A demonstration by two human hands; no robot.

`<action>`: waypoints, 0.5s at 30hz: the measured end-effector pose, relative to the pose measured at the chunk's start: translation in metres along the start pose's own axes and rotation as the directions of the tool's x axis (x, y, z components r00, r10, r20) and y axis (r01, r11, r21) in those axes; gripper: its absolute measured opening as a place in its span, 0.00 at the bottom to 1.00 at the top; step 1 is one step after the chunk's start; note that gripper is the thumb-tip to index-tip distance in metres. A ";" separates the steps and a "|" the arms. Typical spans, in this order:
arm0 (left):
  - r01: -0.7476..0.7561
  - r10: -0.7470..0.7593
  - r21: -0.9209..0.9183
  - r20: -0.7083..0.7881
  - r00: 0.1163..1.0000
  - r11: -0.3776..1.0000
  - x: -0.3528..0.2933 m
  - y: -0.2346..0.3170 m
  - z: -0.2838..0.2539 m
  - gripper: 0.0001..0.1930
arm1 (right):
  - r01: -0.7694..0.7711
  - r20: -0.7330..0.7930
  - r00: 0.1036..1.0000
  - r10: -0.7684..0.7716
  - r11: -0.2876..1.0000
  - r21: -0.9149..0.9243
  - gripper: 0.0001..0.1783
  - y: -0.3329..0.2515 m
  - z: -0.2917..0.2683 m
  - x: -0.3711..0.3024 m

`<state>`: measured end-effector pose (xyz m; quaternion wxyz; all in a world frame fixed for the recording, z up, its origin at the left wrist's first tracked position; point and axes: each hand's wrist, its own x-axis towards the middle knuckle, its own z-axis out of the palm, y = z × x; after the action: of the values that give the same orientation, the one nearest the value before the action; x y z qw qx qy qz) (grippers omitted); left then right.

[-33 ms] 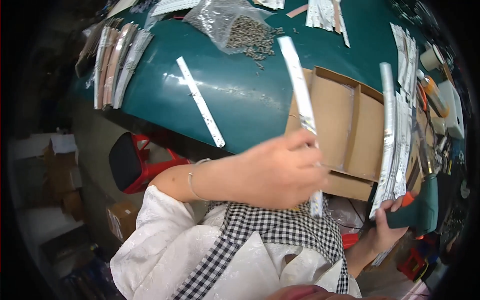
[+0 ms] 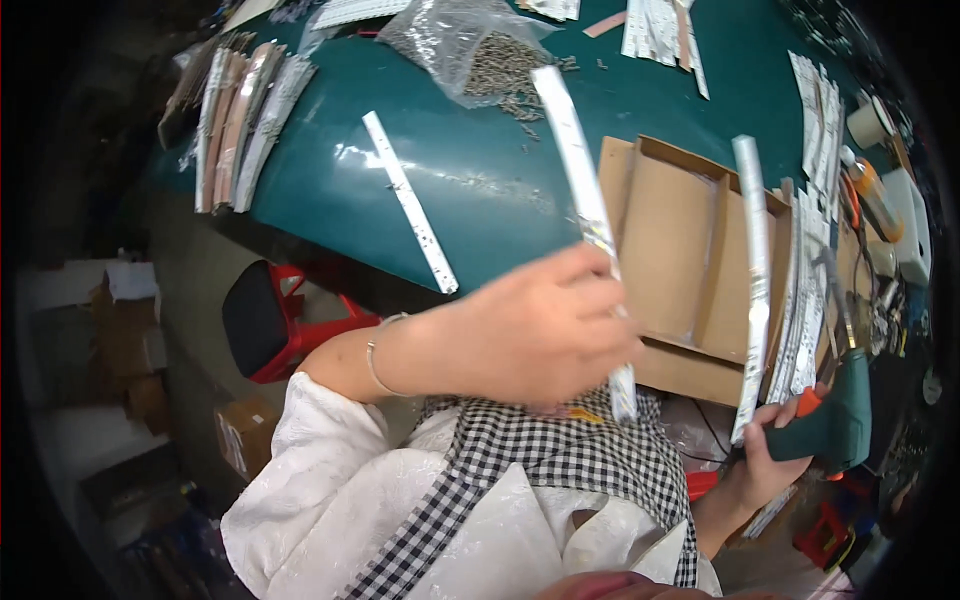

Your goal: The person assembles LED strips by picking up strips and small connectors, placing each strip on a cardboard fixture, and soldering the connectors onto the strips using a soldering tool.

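Observation:
My left hand (image 2: pixel 530 330) is closed around a long white circuit-board strip (image 2: pixel 575 160), held upright over the checkered apron and the table edge. The strip's lower end comes out below my fingers. My right hand (image 2: pixel 765 470) is closed at the lower right, its thumb against the bottom end of a second white strip (image 2: pixel 752 260). The same hand grips the handle of a green soldering gun (image 2: pixel 850 410) with an orange trigger; its thin metal tip points up. Another strip, bearing small dark parts (image 2: pixel 410 205), lies on the green table, beyond my left forearm.
A cardboard box with dividers (image 2: pixel 722 270) stands at the table edge between the held strips. Stacked strips (image 2: pixel 800 300) lie right of it; more bundles (image 2: pixel 265 130) lie far left. A plastic bag (image 2: pixel 440 45) spills small metal parts (image 2: pixel 505 70). A red-legged stool (image 2: pixel 262 320) stands left.
Both held strips have shifted left, the right-hand one standing more upright and apart from the stacked strips. My left hand has moved slightly left and up.

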<state>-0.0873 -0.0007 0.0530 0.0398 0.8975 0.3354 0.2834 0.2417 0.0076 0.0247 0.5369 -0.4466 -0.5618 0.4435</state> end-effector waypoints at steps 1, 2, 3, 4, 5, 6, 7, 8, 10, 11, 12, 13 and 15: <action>0.053 -0.053 0.045 -0.005 0.999 0.998 -0.013 -0.008 -0.011 0.12 | -0.056 0.023 0.998 0.056 0.998 0.023 0.48 -0.001 0.009 -0.005; 0.094 -0.096 0.084 0.020 0.995 0.992 -0.025 -0.014 -0.018 0.12 | -0.081 0.061 0.995 0.080 0.997 0.012 0.47 0.004 0.012 -0.008; 0.132 -0.138 0.121 0.043 0.989 0.984 -0.039 -0.021 -0.022 0.13 | -0.104 0.097 0.990 0.103 0.995 -0.002 0.47 0.009 0.015 -0.012; 0.181 -0.188 0.128 0.046 0.981 0.975 -0.050 -0.028 -0.025 0.13 | -0.154 0.099 0.983 0.153 0.988 -0.003 0.47 0.010 0.020 -0.015; 0.236 -0.249 0.148 0.073 0.966 0.960 -0.058 -0.032 -0.028 0.12 | -0.218 0.109 0.970 0.217 0.976 -0.002 0.47 0.012 0.024 -0.016; 0.268 -0.284 0.162 0.088 0.955 0.950 -0.067 -0.038 -0.029 0.12 | -0.236 0.104 0.966 0.235 0.972 0.002 0.47 0.015 0.028 -0.018; 0.302 -0.322 0.174 0.103 0.941 0.937 -0.075 -0.043 -0.030 0.11 | -0.257 0.102 0.961 0.256 0.966 0.004 0.47 0.017 0.032 -0.020; 0.303 -0.324 0.178 0.103 0.941 0.936 -0.080 -0.049 -0.030 0.11 | -0.256 0.104 0.962 0.254 0.967 0.007 0.47 0.018 0.035 -0.021; 0.323 -0.360 0.254 0.118 0.925 0.912 -0.088 -0.061 -0.031 0.10 | -0.264 0.134 0.956 0.260 0.965 0.010 0.46 0.020 0.042 -0.022; 0.322 -0.359 0.253 0.118 0.926 0.912 -0.090 -0.064 -0.031 0.10 | -0.264 0.133 0.956 0.261 0.964 0.010 0.46 0.019 0.047 -0.024; 0.342 -0.386 0.264 0.138 0.912 0.902 -0.092 -0.067 -0.031 0.11 | -0.284 0.111 0.952 0.285 0.958 -0.025 0.45 0.018 0.052 -0.026; 0.362 -0.413 0.272 0.158 0.897 0.891 -0.095 -0.070 -0.032 0.12 | -0.306 0.087 0.946 0.311 0.950 -0.061 0.45 0.017 0.056 -0.027; 0.382 -0.433 0.259 0.180 0.883 0.887 -0.101 -0.073 -0.032 0.13 | -0.284 0.079 0.954 0.288 0.957 -0.063 0.42 0.027 0.055 -0.031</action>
<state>-0.2083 -0.0110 0.0118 0.0400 0.8322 0.5391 0.1233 0.1878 -0.0186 -0.0098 0.4306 -0.5168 -0.5252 0.5211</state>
